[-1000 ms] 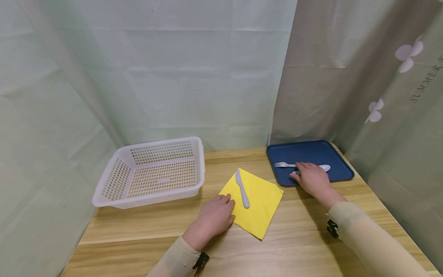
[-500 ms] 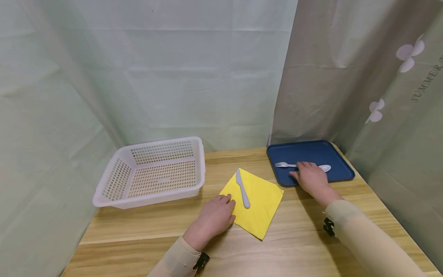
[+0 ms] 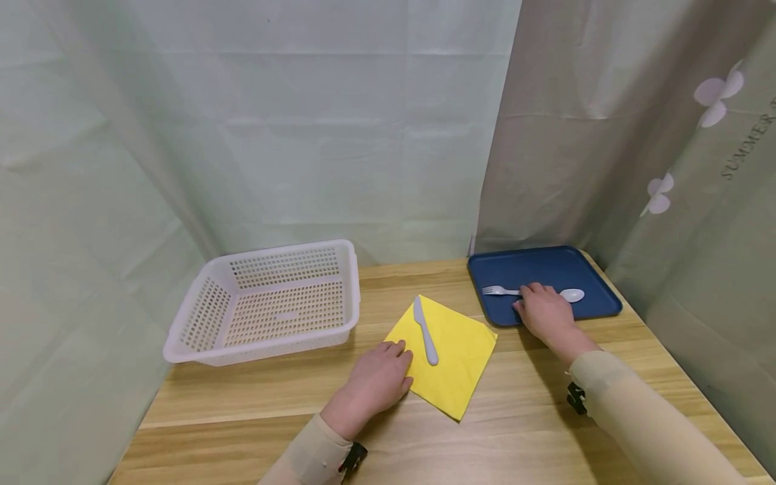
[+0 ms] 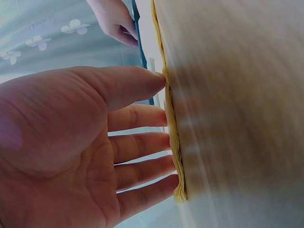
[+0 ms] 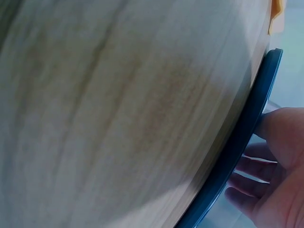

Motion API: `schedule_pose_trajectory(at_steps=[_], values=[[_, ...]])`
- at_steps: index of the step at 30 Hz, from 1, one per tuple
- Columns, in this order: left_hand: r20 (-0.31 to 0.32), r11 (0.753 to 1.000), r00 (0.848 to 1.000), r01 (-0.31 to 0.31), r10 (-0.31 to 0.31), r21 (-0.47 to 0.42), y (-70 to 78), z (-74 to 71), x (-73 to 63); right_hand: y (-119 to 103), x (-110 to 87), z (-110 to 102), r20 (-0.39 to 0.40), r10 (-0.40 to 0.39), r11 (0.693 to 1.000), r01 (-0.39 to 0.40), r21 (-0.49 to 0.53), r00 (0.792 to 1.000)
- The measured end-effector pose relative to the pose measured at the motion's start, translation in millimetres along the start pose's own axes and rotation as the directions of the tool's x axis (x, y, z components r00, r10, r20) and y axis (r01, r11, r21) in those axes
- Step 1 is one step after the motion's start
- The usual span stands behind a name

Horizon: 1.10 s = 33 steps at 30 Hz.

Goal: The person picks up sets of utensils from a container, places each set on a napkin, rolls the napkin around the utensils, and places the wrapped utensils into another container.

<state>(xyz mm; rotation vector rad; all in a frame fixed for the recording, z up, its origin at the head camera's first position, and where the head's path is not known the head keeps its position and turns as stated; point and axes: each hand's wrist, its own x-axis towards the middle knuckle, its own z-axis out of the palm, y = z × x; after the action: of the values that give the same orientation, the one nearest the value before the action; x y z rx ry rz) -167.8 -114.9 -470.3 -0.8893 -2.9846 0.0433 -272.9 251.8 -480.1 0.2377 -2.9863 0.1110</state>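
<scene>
My left hand (image 3: pixel 374 378) rests, fingers extended, on the left corner of a folded yellow napkin (image 3: pixel 463 343). A white plastic knife (image 3: pixel 426 335) lies across that napkin, just beyond the fingertips. Over on the right, my right hand (image 3: pixel 547 313) reaches onto a blue tray (image 3: pixel 509 265), its thumb and fingers bent around a white spoon (image 3: pixel 572 295) whose handle is hidden beneath them. A white fork (image 3: pixel 497 290) points left from under the same fingertips. The right wrist view shows the thumb at the tray's rim (image 5: pixel 237 142), with the cutlery out of sight.
A white perforated basket (image 3: pixel 353 289) stands at the back left of the wooden table (image 3: pixel 254 404). Pale curtains (image 3: pixel 315 135) hang behind and along both sides, close to the tray's right corner.
The right thumb has drawn in toward the fingers, and the spoon has slid slightly right; its handle end, seen earlier left of the hand, is now covered. The left hand has stayed put.
</scene>
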Motion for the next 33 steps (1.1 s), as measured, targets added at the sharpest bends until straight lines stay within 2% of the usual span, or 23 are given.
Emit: schedule_pose_trajectory(at_steps=[12, 23, 33], values=[[0.001, 1.000, 1.000, 0.000, 0.000, 0.008, -1.5, 1.1, 1.8, -1.9, 2.5, -0.5, -0.020, -0.038, 0.999, 0.037, -0.027, 0.999], [0.004, 1.000, 1.000, 0.008, -0.008, 0.005, -0.1, 0.4, 0.9, -3.3, 2.2, -3.1, -0.052, -0.103, 0.994, 0.101, -0.044, 0.993], [-0.008, 1.000, 1.000, 0.005, -0.005, 0.000, 0.0, -0.4, -0.3, 5.3, -3.9, -4.1, -0.062, -0.075, 0.997, 0.074, -0.011, 0.995]])
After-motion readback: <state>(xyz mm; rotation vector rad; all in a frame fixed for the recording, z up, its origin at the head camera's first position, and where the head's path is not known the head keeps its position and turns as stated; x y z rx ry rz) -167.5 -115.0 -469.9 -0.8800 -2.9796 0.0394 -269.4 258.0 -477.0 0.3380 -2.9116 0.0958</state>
